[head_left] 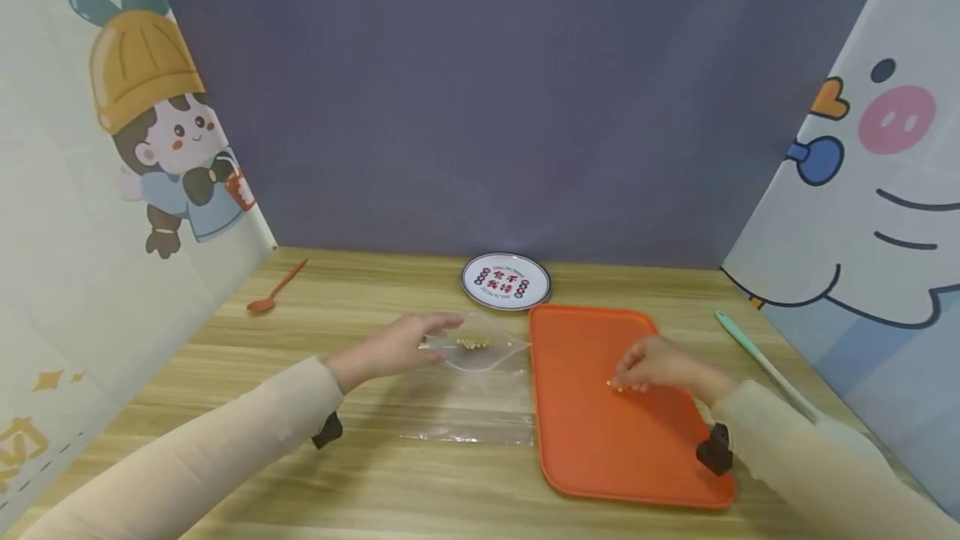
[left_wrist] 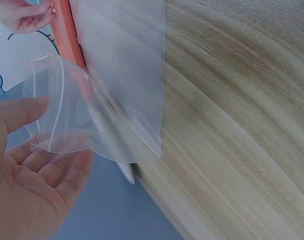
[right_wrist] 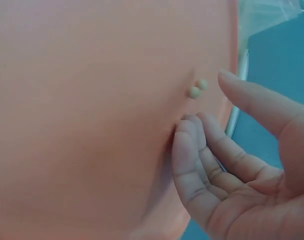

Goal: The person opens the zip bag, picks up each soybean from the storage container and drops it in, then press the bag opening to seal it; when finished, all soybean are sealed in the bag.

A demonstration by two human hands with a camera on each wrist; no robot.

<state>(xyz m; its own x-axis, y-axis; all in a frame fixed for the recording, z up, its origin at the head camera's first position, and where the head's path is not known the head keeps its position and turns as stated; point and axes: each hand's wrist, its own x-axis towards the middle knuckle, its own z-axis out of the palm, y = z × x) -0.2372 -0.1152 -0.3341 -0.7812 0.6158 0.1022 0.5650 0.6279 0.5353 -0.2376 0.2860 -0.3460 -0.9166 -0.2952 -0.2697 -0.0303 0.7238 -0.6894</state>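
My left hand holds a clear zip-lock bag by its zip edge, thumb on one side and fingers on the other. The bag's mouth gapes toward the head camera, and a small heap of yellow soybeans shows in it. Over the orange tray is my right hand, its thumb apart from the bent fingers. Two soybeans lie on the tray by the right thumb tip, not gripped. Whether the fingertips touch the tray is unclear.
A white oval plate with red lettering stands behind the bag and tray. An orange-brown spoon lies at the far left of the wooden table. Along the right side lies a utensil with a mint-green handle, partly covered by the right sleeve.
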